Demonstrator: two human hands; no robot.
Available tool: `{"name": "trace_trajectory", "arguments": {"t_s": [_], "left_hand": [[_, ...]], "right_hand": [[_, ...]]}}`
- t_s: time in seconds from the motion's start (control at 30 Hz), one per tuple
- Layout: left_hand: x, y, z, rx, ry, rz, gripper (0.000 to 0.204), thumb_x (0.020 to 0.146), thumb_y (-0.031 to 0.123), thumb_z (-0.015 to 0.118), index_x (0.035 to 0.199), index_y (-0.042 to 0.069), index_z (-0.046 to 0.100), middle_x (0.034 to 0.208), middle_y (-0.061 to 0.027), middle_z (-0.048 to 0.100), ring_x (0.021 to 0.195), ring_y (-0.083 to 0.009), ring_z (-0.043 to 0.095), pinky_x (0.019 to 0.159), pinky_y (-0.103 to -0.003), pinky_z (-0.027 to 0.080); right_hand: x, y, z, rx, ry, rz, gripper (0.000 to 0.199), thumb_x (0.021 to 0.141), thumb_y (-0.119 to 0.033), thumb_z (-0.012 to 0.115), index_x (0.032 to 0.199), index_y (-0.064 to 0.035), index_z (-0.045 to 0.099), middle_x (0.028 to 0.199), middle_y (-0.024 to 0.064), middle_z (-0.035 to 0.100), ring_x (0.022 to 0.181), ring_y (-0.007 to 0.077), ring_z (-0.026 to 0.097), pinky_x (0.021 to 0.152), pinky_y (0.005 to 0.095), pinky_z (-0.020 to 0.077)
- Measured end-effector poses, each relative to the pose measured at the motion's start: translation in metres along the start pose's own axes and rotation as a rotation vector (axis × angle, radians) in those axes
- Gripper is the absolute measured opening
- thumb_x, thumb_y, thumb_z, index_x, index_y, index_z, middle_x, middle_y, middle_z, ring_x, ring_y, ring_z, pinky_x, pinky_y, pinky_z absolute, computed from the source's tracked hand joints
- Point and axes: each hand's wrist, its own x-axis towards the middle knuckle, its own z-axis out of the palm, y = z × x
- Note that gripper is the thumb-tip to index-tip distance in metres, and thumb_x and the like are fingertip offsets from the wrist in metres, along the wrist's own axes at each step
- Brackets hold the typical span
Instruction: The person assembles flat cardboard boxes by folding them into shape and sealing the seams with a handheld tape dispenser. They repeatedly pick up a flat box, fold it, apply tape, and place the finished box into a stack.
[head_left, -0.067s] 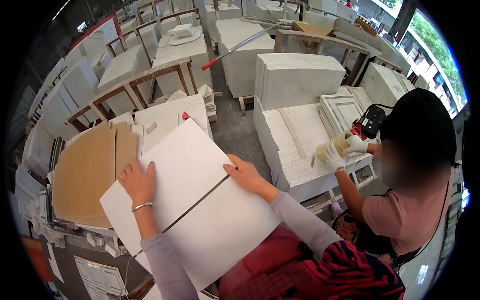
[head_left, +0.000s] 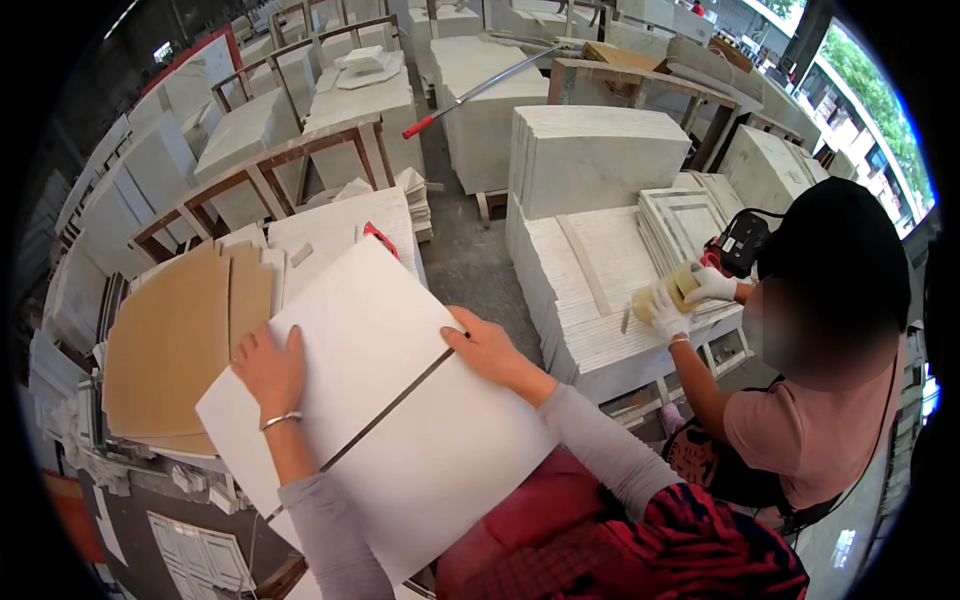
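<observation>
A large white panel (head_left: 370, 345), crossed by a narrow dark strip (head_left: 385, 412), lies tilted in front of me. My left hand (head_left: 270, 375) grips its left edge, thumb on the face and fingers reaching over the rim. At the right edge, next to the strip's end, my right hand (head_left: 490, 350) clasps the panel with its thumb on top; the fingertips underneath are hidden. Past the far corner a red-handled tool (head_left: 381, 240) lies on a pale slab stack (head_left: 335, 225). Brown cardboard sheets (head_left: 170, 350) lie beyond my left hand.
On the right a co-worker in white gloves (head_left: 672, 315) holds a yellowish tape roll (head_left: 655, 300) over stacked white slabs (head_left: 570, 270). A black device (head_left: 745, 240) sits nearby. Wooden frames (head_left: 270, 185) and more slab stacks stand behind. A red-ended metal bar (head_left: 480, 92) rests across one stack.
The panel has shifted slightly toward me and to the left, with both hands still on it. More of the red-handled tool shows past its far corner.
</observation>
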Motion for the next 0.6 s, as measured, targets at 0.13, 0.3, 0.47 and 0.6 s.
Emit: {"name": "trace_trajectory", "arguments": {"t_s": [0.13, 0.3, 0.47, 0.6], "left_hand": [[-0.004, -0.025, 0.006, 0.107, 0.131, -0.045, 0.057, 0.086, 0.046, 0.056, 0.119, -0.001, 0.05, 0.113, -0.0211, 0.052, 0.108, -0.0378, 0.044, 0.096, -0.049, 0.031], [-0.021, -0.047, 0.008, 0.157, 0.186, -0.05, 0.059, 0.086, 0.042, 0.056, 0.122, -0.003, 0.047, 0.115, -0.0244, 0.048, 0.112, -0.041, 0.04, 0.1, -0.05, 0.027], [-0.034, -0.043, 0.006, 0.149, 0.149, -0.068, 0.064, 0.088, 0.042, 0.053, 0.131, -0.003, 0.041, 0.13, -0.0281, 0.04, 0.122, -0.0447, 0.033, 0.105, -0.055, 0.022], [-0.036, -0.039, 0.011, 0.172, 0.168, -0.044, 0.066, 0.088, 0.043, 0.052, 0.135, -0.002, 0.038, 0.133, -0.0268, 0.038, 0.124, -0.0454, 0.031, 0.105, -0.055, 0.023]], "right_hand": [[0.03, -0.005, 0.03, -0.22, 0.143, -0.243, 0.037, 0.091, -0.027, 0.051, 0.119, -0.0037, 0.049, 0.1, 0.0187, 0.059, 0.092, 0.0369, 0.056, 0.079, 0.0445, 0.0443], [0.044, 0.005, 0.072, -0.425, 0.172, -0.273, 0.043, 0.09, -0.031, 0.054, 0.123, -0.0034, 0.048, 0.102, 0.0198, 0.054, 0.094, 0.0385, 0.051, 0.082, 0.0449, 0.0438], [0.063, 0.011, 0.042, -0.212, -0.1, -0.256, 0.045, 0.088, -0.034, 0.058, 0.123, -0.0051, 0.052, 0.099, 0.0164, 0.056, 0.092, 0.0323, 0.055, 0.081, 0.0392, 0.0458], [0.184, 0.049, 0.035, -0.141, -0.038, -0.127, 0.042, 0.086, -0.033, 0.063, 0.119, -0.0078, 0.058, 0.098, 0.0119, 0.059, 0.085, 0.0215, 0.058, 0.076, 0.0313, 0.0471]]}}
